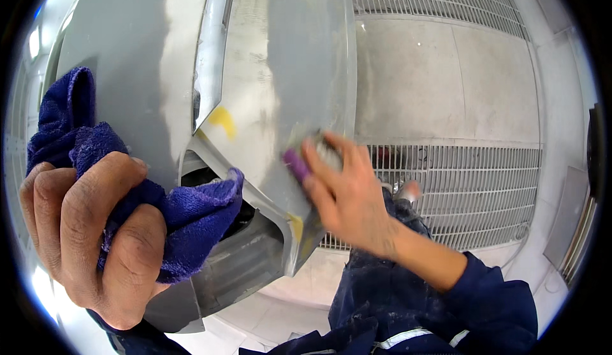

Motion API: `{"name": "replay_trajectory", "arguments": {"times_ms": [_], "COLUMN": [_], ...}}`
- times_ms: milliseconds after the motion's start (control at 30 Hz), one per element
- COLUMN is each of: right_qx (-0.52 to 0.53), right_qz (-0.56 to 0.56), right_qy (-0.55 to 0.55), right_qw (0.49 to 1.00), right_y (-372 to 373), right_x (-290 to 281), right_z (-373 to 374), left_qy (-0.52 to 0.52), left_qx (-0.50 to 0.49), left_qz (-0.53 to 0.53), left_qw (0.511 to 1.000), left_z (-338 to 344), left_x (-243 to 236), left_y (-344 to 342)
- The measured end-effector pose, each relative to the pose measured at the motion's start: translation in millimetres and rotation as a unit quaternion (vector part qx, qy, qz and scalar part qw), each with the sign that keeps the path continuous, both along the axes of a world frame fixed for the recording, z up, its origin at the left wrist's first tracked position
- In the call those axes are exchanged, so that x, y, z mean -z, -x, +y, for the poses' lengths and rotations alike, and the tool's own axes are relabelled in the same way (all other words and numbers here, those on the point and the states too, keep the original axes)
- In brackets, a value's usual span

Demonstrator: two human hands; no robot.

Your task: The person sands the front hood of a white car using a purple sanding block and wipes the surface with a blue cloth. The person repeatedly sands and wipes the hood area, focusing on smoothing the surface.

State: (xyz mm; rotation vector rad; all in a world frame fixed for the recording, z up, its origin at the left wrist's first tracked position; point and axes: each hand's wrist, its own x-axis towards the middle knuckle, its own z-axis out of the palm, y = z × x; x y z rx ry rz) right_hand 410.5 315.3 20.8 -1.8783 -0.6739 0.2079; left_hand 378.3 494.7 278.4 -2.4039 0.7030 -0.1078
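A bunched blue-purple cloth [194,221] is gripped in my left hand [89,234], with folds sticking out on both sides of the fingers. My left hand is in the foreground, over a grey-primed car body panel [127,43]. My right hand [350,195] presses a purple sanding pad [296,165] against the outer grey panel [306,68], near its lower right end. Only the purple edge shows past the fingers, which are slightly blurred. Yellowish patches [223,121] mark the panel near a corner, and a dark opening [201,171] lies between the two hands.
Metal floor grates [472,189] and pale floor slabs [414,74] lie right of the panel. My legs in dark work trousers [376,285] stand below. A white wall [558,100] runs along the far right, with a grey panel [566,218] by it.
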Motion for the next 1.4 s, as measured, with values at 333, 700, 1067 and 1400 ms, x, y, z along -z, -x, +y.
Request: {"name": "replay_trajectory", "arguments": {"times_ms": [333,700,1067,1400], "right_qx": [0.214,0.227,0.138,0.002], "right_qz": [-0.053,-0.166,-0.058,-0.032], "right_qy": [-0.02,-0.183,-0.137,-0.112], "right_qw": [0.975,0.942,0.979,0.993], "right_y": [-55,-103,-53,-12], "right_x": [29,40,17,-19], "right_z": [62,78,58,20], "left_qy": [-0.001,-0.004,-0.043,-0.108], "left_qx": [0.022,0.032,-0.082,-0.015], "left_qz": [-0.014,0.072,0.01,0.092], "left_qw": [1.0,0.997,0.996,0.99], "left_z": [4,-4,8,4], "left_x": [5,-6,-23,-37], "left_y": [-3,-17,3,3]}}
